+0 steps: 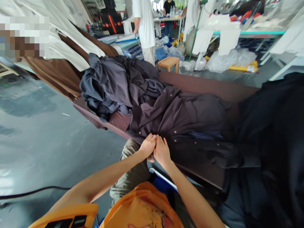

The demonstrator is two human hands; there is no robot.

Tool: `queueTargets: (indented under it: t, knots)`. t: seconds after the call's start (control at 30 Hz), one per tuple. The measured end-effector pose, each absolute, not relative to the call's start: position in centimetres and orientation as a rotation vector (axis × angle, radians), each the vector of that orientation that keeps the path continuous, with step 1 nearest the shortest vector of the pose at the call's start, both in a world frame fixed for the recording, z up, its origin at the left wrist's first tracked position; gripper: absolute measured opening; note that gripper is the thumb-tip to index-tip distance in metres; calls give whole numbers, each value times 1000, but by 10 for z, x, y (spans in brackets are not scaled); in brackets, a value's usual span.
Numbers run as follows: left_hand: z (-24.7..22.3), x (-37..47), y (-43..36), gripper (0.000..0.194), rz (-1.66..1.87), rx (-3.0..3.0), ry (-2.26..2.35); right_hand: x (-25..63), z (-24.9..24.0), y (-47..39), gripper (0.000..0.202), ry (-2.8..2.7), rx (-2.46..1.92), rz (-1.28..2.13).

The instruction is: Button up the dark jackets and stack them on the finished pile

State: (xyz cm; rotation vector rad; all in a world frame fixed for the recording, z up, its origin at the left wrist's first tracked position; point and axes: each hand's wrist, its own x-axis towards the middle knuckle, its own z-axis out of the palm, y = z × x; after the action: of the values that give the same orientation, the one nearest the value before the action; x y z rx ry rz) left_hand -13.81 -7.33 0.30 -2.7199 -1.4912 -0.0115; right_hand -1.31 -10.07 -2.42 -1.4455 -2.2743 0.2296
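A dark purplish-grey jacket [190, 110] with small round metal snaps lies spread along a narrow brown-covered bench in front of me. My left hand [148, 145] and my right hand [162, 152] meet side by side at the jacket's near edge. Both are closed, fingers curled and pressed onto the cloth there, thumbs partly hidden beneath. The small section of cloth between the fingers is covered by the hands. A collar-like curved end of the jacket sits just left of and beyond my left hand.
Crumpled dark garments [121, 79] are heaped at the bench's [206, 82] left end, and more dark cloth [277, 133] hangs at right. A wooden stool [168, 62] stands behind. A person in a white shirt [146, 25] works farther back. A black cable [35, 191] crosses the floor.
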Motion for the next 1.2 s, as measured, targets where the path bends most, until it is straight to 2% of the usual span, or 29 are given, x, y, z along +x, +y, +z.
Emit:
queueTargets:
  t: [0.17,0.27,0.4,0.53,0.77,0.97,1.1,1.2]
  knots:
    - [13,-137,-74,29,-55,-2718,-1581,-14,-15,-96,58,-2218,-1432,409]
    - [26,-132,-70,18,-128,-2689,-1618,7,0,-96,52,-2177,-1363,469]
    - [37,-98,-49,19,-318,-2700,-1600,72,11,-104,37,-2070,-1311,330]
    - [26,-50,-18,24,-428,-2797,-1517,120,0,-114,38,-2104,-1404,182]
    - [7,-45,19,14,-436,-2883,-1425,113,-16,-120,48,-2282,-1598,116]
    - [18,-59,3,24,-412,-3014,-1120,113,-16,-120,48,-2282,-1591,119]
    - [9,-62,-18,26,-229,-3015,-864,114,-18,-120,46,-2263,-1584,147]
    - [6,-61,-24,26,-135,-2980,-851,114,-18,-120,44,-2237,-1571,160]
